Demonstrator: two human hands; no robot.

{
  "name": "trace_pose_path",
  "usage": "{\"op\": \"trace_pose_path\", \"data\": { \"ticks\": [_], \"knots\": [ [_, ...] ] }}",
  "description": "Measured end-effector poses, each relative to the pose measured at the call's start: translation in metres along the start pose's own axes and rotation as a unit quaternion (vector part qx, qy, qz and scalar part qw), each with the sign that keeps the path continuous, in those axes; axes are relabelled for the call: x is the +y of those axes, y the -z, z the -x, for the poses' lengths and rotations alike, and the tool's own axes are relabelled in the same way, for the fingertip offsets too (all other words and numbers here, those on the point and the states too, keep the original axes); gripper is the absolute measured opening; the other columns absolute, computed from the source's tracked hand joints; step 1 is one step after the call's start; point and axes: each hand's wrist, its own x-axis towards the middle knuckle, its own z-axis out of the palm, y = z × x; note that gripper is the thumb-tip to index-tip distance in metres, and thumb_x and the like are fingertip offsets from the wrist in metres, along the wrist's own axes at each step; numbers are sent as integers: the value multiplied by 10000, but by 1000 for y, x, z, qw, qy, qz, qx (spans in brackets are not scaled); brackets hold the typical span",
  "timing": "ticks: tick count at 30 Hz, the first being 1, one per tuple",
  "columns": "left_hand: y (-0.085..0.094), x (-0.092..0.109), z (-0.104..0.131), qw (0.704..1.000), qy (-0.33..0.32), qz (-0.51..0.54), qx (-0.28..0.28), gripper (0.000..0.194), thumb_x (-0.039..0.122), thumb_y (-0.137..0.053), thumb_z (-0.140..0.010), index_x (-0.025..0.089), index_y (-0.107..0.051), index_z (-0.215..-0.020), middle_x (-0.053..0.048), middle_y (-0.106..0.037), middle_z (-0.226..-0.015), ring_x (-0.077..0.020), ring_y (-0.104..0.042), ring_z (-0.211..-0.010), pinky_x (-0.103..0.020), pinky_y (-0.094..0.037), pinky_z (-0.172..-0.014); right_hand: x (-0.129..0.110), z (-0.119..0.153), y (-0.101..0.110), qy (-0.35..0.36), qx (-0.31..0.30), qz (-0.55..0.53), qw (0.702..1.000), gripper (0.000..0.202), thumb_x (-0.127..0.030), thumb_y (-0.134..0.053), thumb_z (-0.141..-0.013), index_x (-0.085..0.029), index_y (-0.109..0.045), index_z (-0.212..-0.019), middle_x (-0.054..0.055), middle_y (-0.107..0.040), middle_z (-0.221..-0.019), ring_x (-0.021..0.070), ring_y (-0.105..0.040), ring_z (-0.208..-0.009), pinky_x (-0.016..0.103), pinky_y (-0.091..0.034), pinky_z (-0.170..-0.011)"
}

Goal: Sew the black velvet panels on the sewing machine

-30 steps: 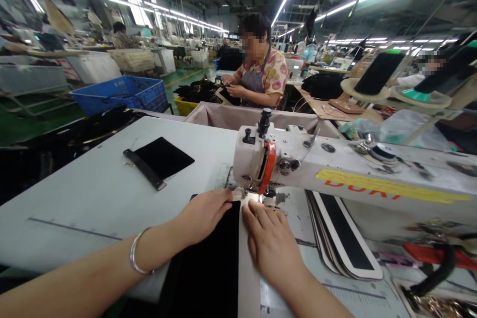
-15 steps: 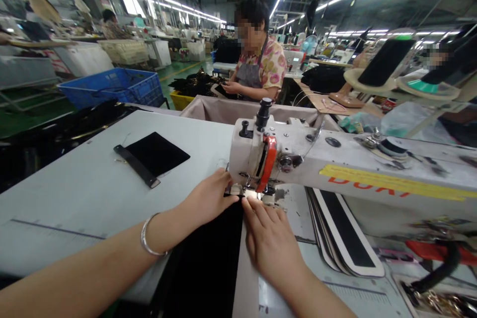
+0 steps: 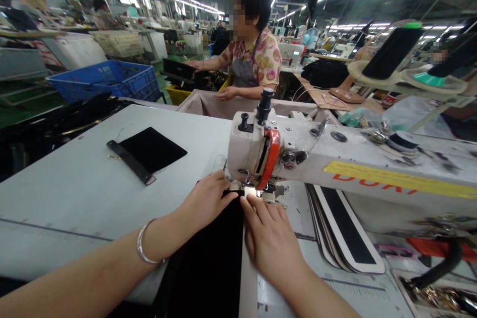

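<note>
A long black fabric strip runs from the table's near edge up to the presser foot of a white sewing machine. My left hand, a silver bangle on its wrist, lies flat on the strip's left side with its fingertips at the foot. My right hand presses flat on the strip's right edge, fingers pointing at the needle area. Both hands rest on the cloth just in front of the machine head.
A black fabric piece with a stiff band lies on the grey table to the left. Stacked black-and-white strips sit under the machine arm. A blue crate stands beyond the table. A co-worker in a floral shirt works opposite.
Both hands slid forward with the black strip toward the presser foot. The co-worker opposite stretched one arm out to the side.
</note>
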Motion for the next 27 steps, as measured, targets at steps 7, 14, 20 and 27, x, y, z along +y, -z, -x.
{"op": "trace_pose_path", "data": {
  "ticks": [7,14,20,27],
  "knots": [
    [4,7,-9,994,35,102,6,151,194,-630,-847,198,-679,-990,-45,-673,-968,-211,-628,-888,-333,-503,-818,0,0,1,0,3,11,1000,561,-129,-453,-905,-162,-408,-1464,98,-495,-1407,284,-451,-1152,444,-367,-973],
    [3,5,-16,990,39,136,-24,103,168,-586,-834,167,-687,-846,-39,-698,-864,-200,-638,-823,-276,-474,-724,0,1,0,0,5,29,1000,577,-148,-464,-909,-166,-389,-1481,113,-533,-1358,291,-468,-1110,457,-386,-960],
    [4,9,-17,989,43,136,-25,98,159,-591,-827,161,-688,-834,-36,-700,-826,-192,-645,-788,-263,-463,-688,2,1,0,-3,-1,29,1000,615,-152,-471,-901,-171,-350,-1504,112,-536,-1352,294,-472,-1098,466,-391,-951],
    [4,13,-22,993,45,106,-18,128,114,-576,-838,155,-689,-880,-55,-704,-868,-210,-655,-829,-301,-496,-752,3,0,-2,-1,4,25,1000,612,-147,-472,-901,-170,-355,-1501,95,-501,-1408,299,-459,-1128,471,-387,-962]
  ]
}}
